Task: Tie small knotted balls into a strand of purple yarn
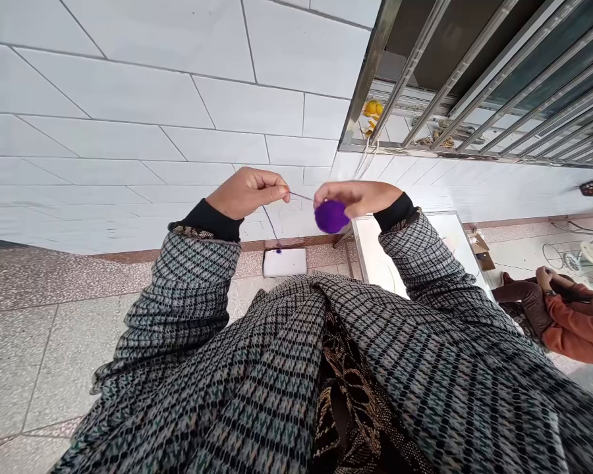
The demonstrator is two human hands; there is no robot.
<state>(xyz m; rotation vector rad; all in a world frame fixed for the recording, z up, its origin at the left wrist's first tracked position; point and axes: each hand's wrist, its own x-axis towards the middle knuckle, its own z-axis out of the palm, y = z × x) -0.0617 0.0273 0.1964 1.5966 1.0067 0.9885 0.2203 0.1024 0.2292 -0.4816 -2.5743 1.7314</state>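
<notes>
Between thumb and fingertips, my left hand (254,192) pinches a thin purple strand of yarn (271,222). One end of the strand hangs down toward a small dark clump over a white box (287,262) on the floor. The other part runs across, fairly taut, to my right hand (360,195). That hand is slightly blurred, with its fingers curled around a round purple ball of yarn (330,217). Both hands are held up at about the same height, a short gap apart, in front of the tiled wall.
A white table (375,243) stands under my right forearm. Metal window bars (454,72) jut out at upper right, with a yellow object (373,108) on the sill. A seated person in an orange top (578,322) is at far right, near a cardboard box (481,250).
</notes>
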